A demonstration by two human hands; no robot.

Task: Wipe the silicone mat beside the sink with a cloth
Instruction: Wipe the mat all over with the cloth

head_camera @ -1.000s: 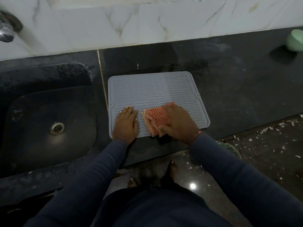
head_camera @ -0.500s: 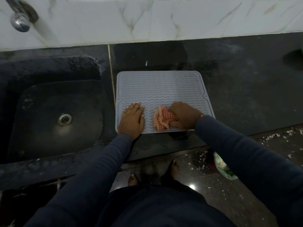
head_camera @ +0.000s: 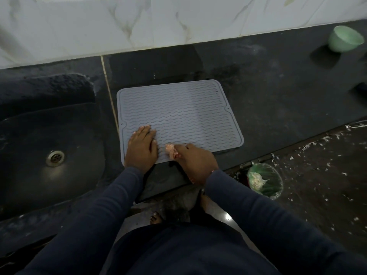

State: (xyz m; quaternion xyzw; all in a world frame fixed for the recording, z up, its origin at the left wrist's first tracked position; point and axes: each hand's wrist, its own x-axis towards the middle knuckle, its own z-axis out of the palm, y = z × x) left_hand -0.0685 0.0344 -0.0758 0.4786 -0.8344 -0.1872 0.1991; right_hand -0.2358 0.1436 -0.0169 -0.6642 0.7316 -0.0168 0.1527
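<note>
**Cloth at the near edge, most of the mat ahead**

From my seat, the grey mat (head_camera: 178,116) lies flat on the dark desk (head_camera: 278,96), just right of the sink (head_camera: 59,108), its long axis running left to right along the desk edge. My left hand (head_camera: 141,147) rests on the mat's near-left corner, palm down, its fingers (head_camera: 146,130) straight and spread, pointing toward the wall; I judge it is pinning the mat. My right hand (head_camera: 193,161) sits at the near edge, just beside the left, knuckles up, with its fingers curled round the cloth (head_camera: 171,152), which is bunched into a small pinkish wad touching the mat. The right wrist hangs over the desk's front edge.

What the next stroke turns on: nearly all the ribbed surface lies away from the cloth, toward the wall and off to the right. The right hand is the nearer one to that stretch, so I would push forward and sweep right along the long axis. A green bowl (head_camera: 344,38) stands well apart, far right.
</note>
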